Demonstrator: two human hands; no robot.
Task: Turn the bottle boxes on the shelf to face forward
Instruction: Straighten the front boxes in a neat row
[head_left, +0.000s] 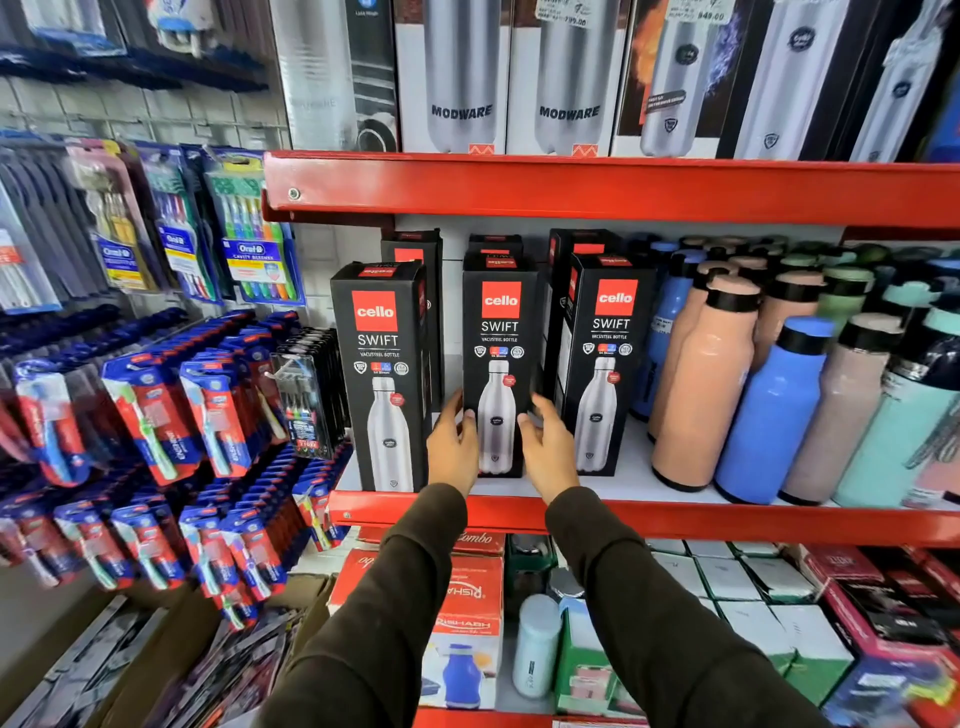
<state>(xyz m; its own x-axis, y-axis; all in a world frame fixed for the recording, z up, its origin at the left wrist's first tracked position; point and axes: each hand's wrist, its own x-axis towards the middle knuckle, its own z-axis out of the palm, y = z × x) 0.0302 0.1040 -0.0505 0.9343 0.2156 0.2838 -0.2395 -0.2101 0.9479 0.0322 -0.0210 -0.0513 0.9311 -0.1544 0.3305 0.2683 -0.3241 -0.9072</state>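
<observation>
Three black "cello SWIFT" bottle boxes stand upright in a front row on the red-edged shelf (675, 517), fronts facing me: the left box (382, 374), the middle box (497, 358) and the right box (605, 358). More black boxes stand behind them, partly hidden. My left hand (453, 447) rests against the lower left side of the middle box. Against its lower right side lies my right hand (549, 451). Both hands have their fingers loosely spread, flanking the box near its base.
Loose bottles in peach (701, 384), blue (774, 410) and mint fill the shelf's right part. Larger bottle boxes (462, 78) stand on the shelf above. Hanging toothbrush packs (208, 415) crowd the left wall. Assorted boxes (467, 613) fill the shelf below.
</observation>
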